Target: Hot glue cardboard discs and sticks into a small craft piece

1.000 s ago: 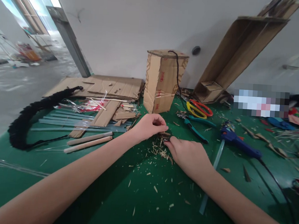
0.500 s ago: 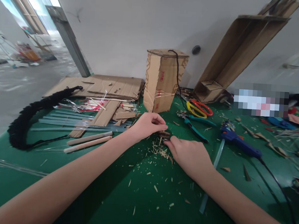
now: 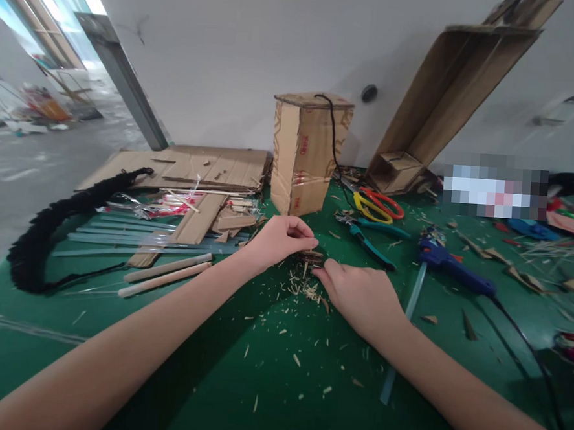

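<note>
My left hand (image 3: pixel 280 240) pinches a thin wooden stick (image 3: pixel 306 265) near its top, at the middle of the view. Just right of it, my right hand (image 3: pixel 355 290) is closed, its thumb and finger pressed together on something I cannot make out. Between my hands lies a small piece of layered brown cardboard (image 3: pixel 310 256), partly hidden by the fingers. Beneath the fingertips a pile of pale wood shavings (image 3: pixel 306 289) lies on the green table (image 3: pixel 218 379). Behind my hands stands a tall cardboard box (image 3: pixel 310 158) with a black cord over its top.
Teal pliers (image 3: pixel 370 246), yellow-handled and red-handled tools (image 3: pixel 379 206) and a blue glue gun (image 3: pixel 453 270) lie right. Wooden rods (image 3: pixel 164 279), glue sticks (image 3: pixel 134 238), flat cardboard (image 3: pixel 188 163) and a black fuzzy strip (image 3: pixel 47 233) lie left. A cardboard channel (image 3: pixel 454 95) leans on the wall.
The whole view has shifted slightly, so the box and tools appear a little further left. Both hands keep nearly the same pose over the shavings.
</note>
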Motion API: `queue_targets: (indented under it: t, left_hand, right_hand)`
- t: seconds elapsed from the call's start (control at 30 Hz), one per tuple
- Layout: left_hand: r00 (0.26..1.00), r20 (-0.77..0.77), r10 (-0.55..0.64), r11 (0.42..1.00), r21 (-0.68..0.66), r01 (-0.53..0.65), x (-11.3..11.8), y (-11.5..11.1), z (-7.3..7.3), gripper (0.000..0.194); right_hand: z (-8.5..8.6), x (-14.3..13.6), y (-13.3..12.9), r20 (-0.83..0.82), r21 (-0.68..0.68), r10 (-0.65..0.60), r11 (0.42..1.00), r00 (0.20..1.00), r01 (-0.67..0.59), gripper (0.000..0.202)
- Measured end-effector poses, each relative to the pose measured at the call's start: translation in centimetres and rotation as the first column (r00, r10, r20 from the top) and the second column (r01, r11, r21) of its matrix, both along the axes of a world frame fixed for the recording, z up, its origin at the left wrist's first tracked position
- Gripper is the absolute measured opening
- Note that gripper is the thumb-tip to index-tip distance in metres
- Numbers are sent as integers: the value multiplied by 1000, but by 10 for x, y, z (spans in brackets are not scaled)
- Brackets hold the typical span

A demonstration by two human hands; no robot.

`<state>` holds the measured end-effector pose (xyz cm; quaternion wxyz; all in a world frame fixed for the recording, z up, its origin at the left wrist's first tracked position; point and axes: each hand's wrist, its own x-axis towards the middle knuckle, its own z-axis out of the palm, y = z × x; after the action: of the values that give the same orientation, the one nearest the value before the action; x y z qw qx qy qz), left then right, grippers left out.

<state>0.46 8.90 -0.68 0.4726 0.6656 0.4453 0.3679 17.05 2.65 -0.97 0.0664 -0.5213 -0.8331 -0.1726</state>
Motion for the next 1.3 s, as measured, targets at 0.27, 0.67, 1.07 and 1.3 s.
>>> queue_targets:
  t: [0.27,0.67,1.07,1.3]
  left_hand:
    - [1000,12,16,1000,-3,-16,0,1,-2,16]
    - [999,21,-26,1000,-13,26,1,0,-1,18]
    - [1000,-20,-20,1000,24,20,0,-2,2,17]
    - [1000,-18,-9,1000,29,10,1,-1,0,16]
  right_hand:
    - [3,1,0,12,-78,51,996,999,-50,39]
    - [0,1,1,-7,41,40,998,999,-40,37]
    - [2,2,0,12,20,35,999,999,-36,35]
    - [3,3,2,36,-77,63,995,997,-60,37]
